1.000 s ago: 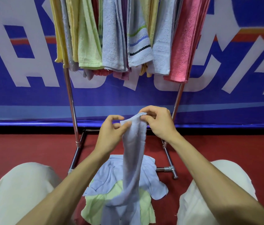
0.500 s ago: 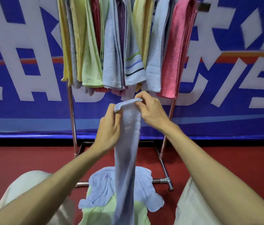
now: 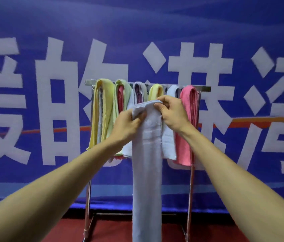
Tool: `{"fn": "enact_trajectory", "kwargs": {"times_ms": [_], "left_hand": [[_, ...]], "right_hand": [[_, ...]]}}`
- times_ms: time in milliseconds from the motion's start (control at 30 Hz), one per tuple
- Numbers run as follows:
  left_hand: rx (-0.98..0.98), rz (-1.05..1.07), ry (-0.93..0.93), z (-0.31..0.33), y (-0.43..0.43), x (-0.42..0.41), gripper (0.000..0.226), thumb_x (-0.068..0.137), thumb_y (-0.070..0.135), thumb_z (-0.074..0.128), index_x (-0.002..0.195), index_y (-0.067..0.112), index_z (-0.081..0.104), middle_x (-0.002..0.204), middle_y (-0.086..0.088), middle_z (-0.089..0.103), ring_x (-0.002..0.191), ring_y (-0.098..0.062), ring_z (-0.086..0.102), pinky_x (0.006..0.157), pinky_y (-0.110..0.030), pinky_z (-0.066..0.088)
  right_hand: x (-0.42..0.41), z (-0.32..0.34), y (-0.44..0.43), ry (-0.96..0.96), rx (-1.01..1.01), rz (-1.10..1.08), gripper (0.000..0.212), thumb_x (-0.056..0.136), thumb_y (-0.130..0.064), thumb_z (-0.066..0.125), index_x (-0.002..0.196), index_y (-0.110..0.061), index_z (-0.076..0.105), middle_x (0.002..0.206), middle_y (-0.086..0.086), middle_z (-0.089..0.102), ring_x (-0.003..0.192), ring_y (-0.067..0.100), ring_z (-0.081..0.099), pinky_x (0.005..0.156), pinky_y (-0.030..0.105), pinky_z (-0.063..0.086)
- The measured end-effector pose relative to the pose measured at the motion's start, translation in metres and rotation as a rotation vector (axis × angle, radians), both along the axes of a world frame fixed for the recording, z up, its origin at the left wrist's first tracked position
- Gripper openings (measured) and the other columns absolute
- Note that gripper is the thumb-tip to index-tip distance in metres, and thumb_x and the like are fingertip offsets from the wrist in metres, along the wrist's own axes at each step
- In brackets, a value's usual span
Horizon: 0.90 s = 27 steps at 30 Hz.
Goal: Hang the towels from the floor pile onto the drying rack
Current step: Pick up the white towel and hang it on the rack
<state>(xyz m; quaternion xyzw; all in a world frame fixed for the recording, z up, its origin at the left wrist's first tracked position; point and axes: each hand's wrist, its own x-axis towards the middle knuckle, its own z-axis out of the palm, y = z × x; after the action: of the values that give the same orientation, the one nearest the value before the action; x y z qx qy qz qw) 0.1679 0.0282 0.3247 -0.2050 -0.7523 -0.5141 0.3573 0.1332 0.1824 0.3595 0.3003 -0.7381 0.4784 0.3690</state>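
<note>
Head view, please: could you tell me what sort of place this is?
Probably an indoor hall or staged recording area: a large blue banner with white characters spans the wall behind the drying rack, above a red floor.

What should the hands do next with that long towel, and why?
Probably lift the top edge of the light blue towel up and over the rack bar. The left hand and right hand both hold that edge just below the bar, and the rest hangs straight down, not yet draped.
</note>
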Motion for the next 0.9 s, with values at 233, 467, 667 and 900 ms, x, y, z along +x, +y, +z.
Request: {"fn": "enact_trajectory", "kwargs": {"times_ms": [233, 467, 667, 900], "left_hand": [[-0.194, 0.216, 0.312, 0.072, 0.018, 0.016, 0.019, 0.094, 0.006, 0.049, 0.087, -0.002, 0.066, 0.078, -0.004, 0.063, 0.071, -0.016, 0.051, 0.067, -0.034, 0.04], [0.011, 0.001, 0.066, 0.069, 0.03, 0.014, 0.03, 0.099, 0.016, 0.05, 0.07, 0.014, 0.058, 0.06, 0.011, 0.049, 0.054, 0.002, 0.042, 0.047, -0.01, 0.033], [0.207, -0.07, -0.16, 0.067, 0.039, 0.008, 0.025, 0.101, 0.021, 0.047, 0.085, 0.012, 0.063, 0.083, -0.005, 0.06, 0.081, -0.018, 0.057, 0.074, -0.033, 0.047], [0.4, -0.14, -0.332, 0.068, 0.035, 0.003, 0.021, 0.101, 0.022, 0.048, 0.088, 0.012, 0.061, 0.087, -0.006, 0.062, 0.082, -0.018, 0.062, 0.072, -0.031, 0.053]], "right_hand": [[0.027, 0.056, 0.011, 0.16, -0.22, -0.153, 0.008, 0.091, -0.013, 0.064, 0.092, -0.007, 0.07, 0.076, -0.004, 0.065, 0.064, -0.001, 0.056, 0.061, 0.015, 0.044], [0.024, 0.051, 0.02, 0.029, -0.207, -0.112, 0.015, 0.091, -0.016, 0.066, 0.101, -0.006, 0.068, 0.088, 0.002, 0.068, 0.074, 0.006, 0.061, 0.062, 0.006, 0.044], [0.027, 0.033, 0.022, -0.314, -0.368, 0.113, 0.036, 0.089, -0.027, 0.068, 0.114, -0.009, 0.049, 0.08, 0.005, 0.061, 0.063, 0.013, 0.061, 0.052, 0.024, 0.054], [0.021, -0.013, 0.023, -0.759, -0.196, 0.434, 0.076, 0.09, -0.072, 0.023, 0.107, -0.015, 0.07, 0.091, 0.009, 0.074, 0.086, 0.024, 0.068, 0.081, 0.04, 0.054]]}}
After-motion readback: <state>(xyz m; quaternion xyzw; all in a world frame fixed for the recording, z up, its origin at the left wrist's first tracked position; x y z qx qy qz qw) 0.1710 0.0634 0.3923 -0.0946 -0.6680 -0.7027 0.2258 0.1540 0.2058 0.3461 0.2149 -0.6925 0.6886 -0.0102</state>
